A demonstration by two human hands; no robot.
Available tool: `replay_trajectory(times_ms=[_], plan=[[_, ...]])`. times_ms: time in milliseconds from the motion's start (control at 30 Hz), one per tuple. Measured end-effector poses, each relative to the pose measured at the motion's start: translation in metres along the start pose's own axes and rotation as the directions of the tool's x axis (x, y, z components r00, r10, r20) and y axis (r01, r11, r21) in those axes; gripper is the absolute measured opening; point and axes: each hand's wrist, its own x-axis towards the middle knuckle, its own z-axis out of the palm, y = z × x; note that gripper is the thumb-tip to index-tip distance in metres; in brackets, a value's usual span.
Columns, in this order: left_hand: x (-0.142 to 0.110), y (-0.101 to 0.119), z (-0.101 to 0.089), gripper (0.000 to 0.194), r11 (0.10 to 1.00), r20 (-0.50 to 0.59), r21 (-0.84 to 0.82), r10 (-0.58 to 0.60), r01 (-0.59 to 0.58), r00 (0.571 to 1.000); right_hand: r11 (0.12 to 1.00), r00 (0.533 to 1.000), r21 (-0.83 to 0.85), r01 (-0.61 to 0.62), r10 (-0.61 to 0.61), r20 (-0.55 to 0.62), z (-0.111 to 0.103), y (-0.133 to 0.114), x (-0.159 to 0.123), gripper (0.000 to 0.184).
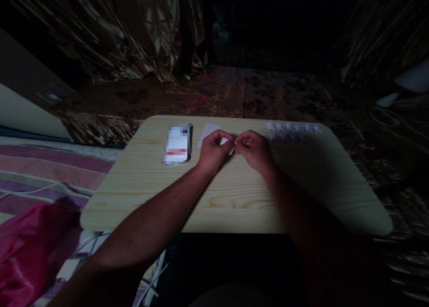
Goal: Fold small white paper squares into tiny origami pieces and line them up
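Above the middle of the table, my left hand (pixel 214 153) pinches a small white piece of paper (pixel 231 149) between thumb and fingers. My right hand (pixel 254 150) meets it from the other side, its thumb and fingertips closed on the paper's right end. Just behind my left hand lies a flat white sheet or stack of paper (pixel 209 132), partly covered by that hand. To the right, several small folded white paper pieces, star-like in shape (pixel 288 126), are laid out in two rows. The nearer row is in shadow.
A phone (pixel 177 144) with a blurred-out screen lies on the left of the pale wooden table (pixel 234 208). Pink cloth or plastic (pixel 30 249) and white cables are at lower left. Patterned curtains (pixel 161 30) hang behind, and a white lamp (pixel 414 79) stands far right.
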Motion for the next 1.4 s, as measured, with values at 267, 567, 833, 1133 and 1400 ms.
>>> replay_trajectory(times_ms=[267, 567, 833, 1133, 1400], plan=[[0.0004, 0.0002, 0.0004, 0.012, 0.998, -0.018, -0.043, -0.049, 0.048, 0.999, 1.000, 1.000, -0.008, -0.006, 0.006, 0.000, 0.0001, 0.0000, -0.0005, 0.008], [0.0038, -0.0028, -0.0019, 0.011, 0.986, 0.025, -0.128, -0.106, 0.108, 0.994, 0.999, 1.000, -0.034, -0.003, 0.004, 0.002, -0.0015, -0.0016, -0.0008, 0.008], [0.0034, -0.0022, -0.0013, 0.014, 0.987, 0.033, -0.130, -0.092, 0.095, 0.995, 0.999, 1.000, -0.032, 0.014, -0.014, 0.013, -0.0012, 0.0013, -0.0006, 0.012], [0.0026, -0.0050, -0.0008, 0.015, 1.000, 0.005, -0.012, -0.022, 0.022, 1.000, 0.999, 1.000, 0.033, -0.002, 0.001, 0.015, -0.0018, 0.0003, 0.0001, 0.014], [0.0026, -0.0052, -0.0018, 0.014, 0.993, -0.019, 0.105, 0.051, -0.049, 0.998, 0.999, 1.000, 0.033, -0.028, 0.028, 0.005, -0.0005, -0.0034, -0.0005, 0.014]])
